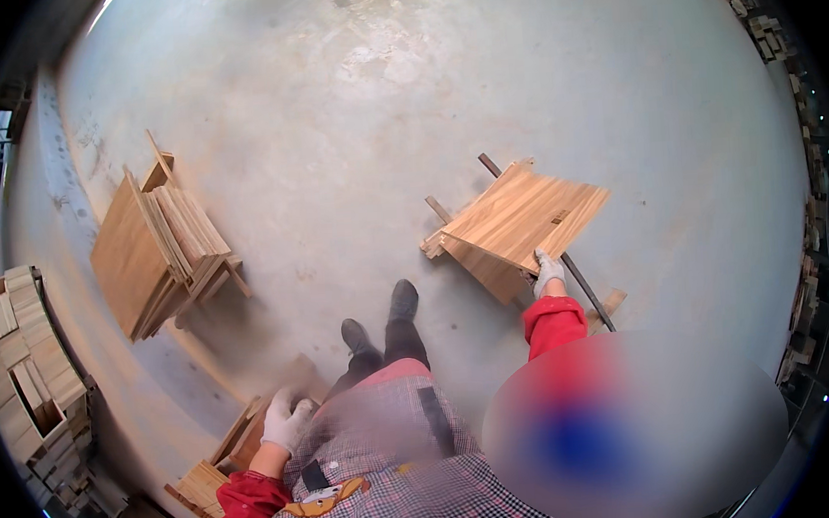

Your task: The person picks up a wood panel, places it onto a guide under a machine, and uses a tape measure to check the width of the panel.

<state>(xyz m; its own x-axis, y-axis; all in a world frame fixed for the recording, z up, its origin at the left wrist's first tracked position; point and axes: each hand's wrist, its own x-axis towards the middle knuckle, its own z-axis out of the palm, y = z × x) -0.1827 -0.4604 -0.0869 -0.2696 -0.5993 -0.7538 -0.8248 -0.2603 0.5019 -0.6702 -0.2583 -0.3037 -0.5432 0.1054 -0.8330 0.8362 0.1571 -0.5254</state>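
My right hand point(548, 272), in a pale glove and red sleeve, is closed on the near edge of a light wooden panel point(526, 212). The panel tilts over a low stack of boards point(487, 266), which rests on dark bars point(587, 291) above the floor. My left hand point(287, 421), also gloved, hangs beside my checked apron point(388, 450). Its fingers are loosely bent, with a gap between thumb and fingers, and I see nothing in them. Close by it are brown wooden pieces point(245, 438), partly hidden by the hand.
To the left, a group of wooden panels point(162, 246) leans on edge. Stacked wooden parts point(22, 359) line the far left, and more timber point(769, 38) runs along the right rim. My shoes point(403, 300) stand on the grey floor point(332, 150). A blurred oval covers the lower right.
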